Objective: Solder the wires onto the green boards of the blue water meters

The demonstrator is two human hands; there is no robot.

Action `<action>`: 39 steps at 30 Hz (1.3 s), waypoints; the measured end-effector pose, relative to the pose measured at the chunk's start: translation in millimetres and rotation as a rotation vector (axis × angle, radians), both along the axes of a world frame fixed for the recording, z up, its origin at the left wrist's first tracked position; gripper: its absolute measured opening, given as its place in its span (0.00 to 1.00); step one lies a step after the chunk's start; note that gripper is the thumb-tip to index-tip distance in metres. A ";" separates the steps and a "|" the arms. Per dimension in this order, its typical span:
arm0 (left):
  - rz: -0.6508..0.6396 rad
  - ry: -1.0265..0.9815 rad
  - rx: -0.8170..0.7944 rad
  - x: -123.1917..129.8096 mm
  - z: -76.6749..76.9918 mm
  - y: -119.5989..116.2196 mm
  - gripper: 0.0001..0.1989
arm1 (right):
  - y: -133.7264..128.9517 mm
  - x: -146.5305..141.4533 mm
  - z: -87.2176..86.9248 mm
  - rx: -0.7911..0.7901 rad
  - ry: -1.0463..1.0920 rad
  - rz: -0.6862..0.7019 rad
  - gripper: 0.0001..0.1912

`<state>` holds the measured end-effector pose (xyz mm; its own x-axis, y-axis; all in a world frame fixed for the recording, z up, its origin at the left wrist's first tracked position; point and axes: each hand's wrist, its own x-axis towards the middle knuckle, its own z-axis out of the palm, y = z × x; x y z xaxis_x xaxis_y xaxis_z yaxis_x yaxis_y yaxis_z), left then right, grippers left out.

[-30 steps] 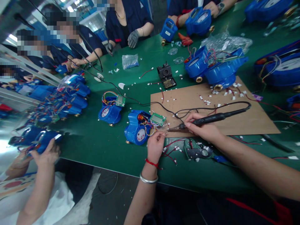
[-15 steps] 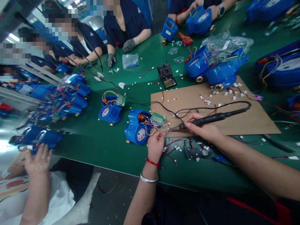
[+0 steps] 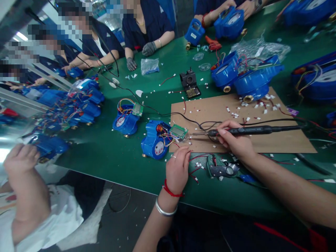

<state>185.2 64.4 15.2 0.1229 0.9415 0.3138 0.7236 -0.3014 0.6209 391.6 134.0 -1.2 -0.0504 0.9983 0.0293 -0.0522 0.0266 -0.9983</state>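
Observation:
My right hand (image 3: pixel 235 140) grips a black soldering iron (image 3: pixel 252 130) like a pen. Its metal tip points left, close to a small green circuit board with a display (image 3: pixel 179 131). Coloured wires join that board to a blue water meter (image 3: pixel 154 143) lying on its left. Below the board, my left hand (image 3: pixel 179 164) has its fingers bent together at the cardboard's lower edge, beside loose red-and-black wires (image 3: pixel 195 170). Whatever is between its fingertips is too small to make out. A green-and-grey wire stripper (image 3: pixel 222 166) lies between my hands.
Under the iron lies a cardboard sheet (image 3: pixel 210 108) strewn with small white connectors. A black soldering iron stand (image 3: pixel 189 82) is behind it. More blue meters (image 3: pixel 127 120) stand left and right (image 3: pixel 252 82). The iron's cable crosses the table. Co-workers sit opposite and at left.
My left hand has shifted down and slightly right, away from the board's wires toward the loose wires. The soldering iron has lifted a little and lies flatter. The view has shifted slightly.

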 end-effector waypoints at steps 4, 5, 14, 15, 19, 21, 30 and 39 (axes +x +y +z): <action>0.103 0.049 0.127 1.4 1.4 17.9 0.08 | -1.2 0.5 1.4 -0.001 -0.033 -0.040 0.09; 0.148 0.058 0.131 0.9 -1.0 22.5 0.08 | -1.4 0.8 1.6 -0.004 -0.037 -0.049 0.09; 0.242 -0.056 0.119 -2.6 -21.8 28.0 0.09 | -0.4 -0.4 -0.4 0.012 -0.010 -0.076 0.07; 0.247 -0.073 0.120 -2.4 -22.0 27.8 0.09 | -0.3 -0.7 -0.5 0.007 -0.001 -0.073 0.07; 0.281 -0.095 0.121 -1.9 -20.6 29.9 0.09 | 0.0 -1.0 -0.6 0.000 0.025 -0.077 0.07; 0.297 -0.085 0.108 -1.8 -19.9 31.1 0.09 | 0.2 -1.2 -1.0 -0.004 0.017 -0.088 0.07; 0.340 -0.124 0.101 -1.4 -24.1 29.4 0.09 | 1.3 -2.4 -2.7 0.005 0.012 -0.114 0.06; 0.393 -0.181 0.112 -4.1 -27.2 27.3 0.10 | 3.0 -1.5 -5.6 0.024 0.021 -0.094 0.08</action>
